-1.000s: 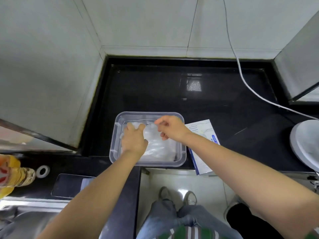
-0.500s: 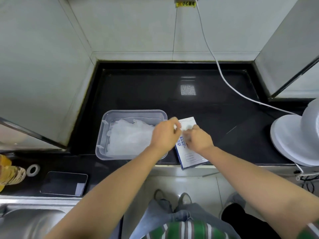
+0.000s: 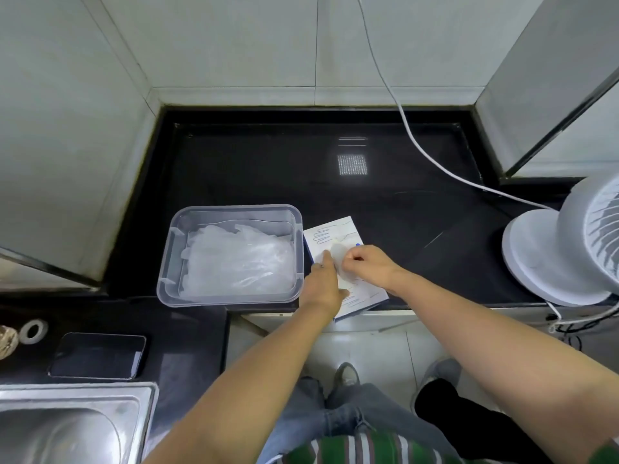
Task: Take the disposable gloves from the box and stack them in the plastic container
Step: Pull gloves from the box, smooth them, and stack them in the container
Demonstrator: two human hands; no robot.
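One box point(image 3: 332, 232), one container point(image 3: 234, 208), left grip point(image 3: 323, 284) flat on box, right grip point(image 3: 370, 266) pinching one glove point(image 3: 339, 254)

My left fingers point(image 3: 325, 264) and right fingers point(image 3: 352, 258) hide the hole in the box point(image 3: 335, 233). The glove point(image 3: 339, 253) there looks blurry. The fan point(image 3: 569, 256) is cut off at the right edge, and the sink point(image 3: 67, 426) at the lower left.
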